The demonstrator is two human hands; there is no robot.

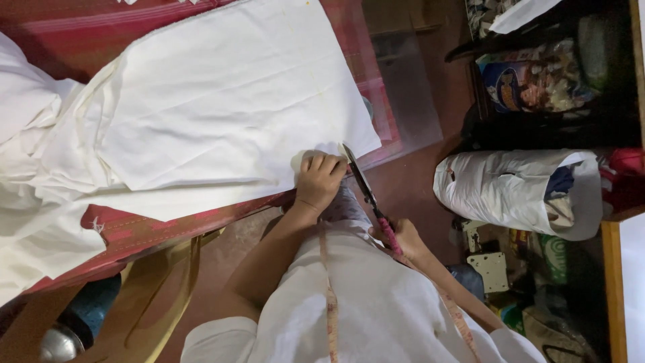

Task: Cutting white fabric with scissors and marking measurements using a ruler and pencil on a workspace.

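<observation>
2 hands are at work on a sheet of white cloth [228, 101] that is spread, partly folded, over a table covered in red patterned fabric [134, 232]. The left hand [320, 181] is curled, its knuckles up and fingertips tucked under, and the near corner of the cloth is gripped and held taut at the table edge. The right hand [402, 238] is closed around the pink handles of a pair of scissors [363, 185], whose dark blades are angled up toward that corner, the tips lying just beside the left knuckles. Whether the blades are parted cannot be told from this view.

Judged from this, a cut at the cloth's edge is being started or set up; no slit can be made out yet. For the next stroke, the cloth would need to be kept flat and tensioned, and the fingers kept out of the blades' line, since they lie very near it.

A measuring tape [329, 296] is draped around the neck over a white garment. A white bundled sack [517, 188] lies on the floor, well apart on the right.
</observation>
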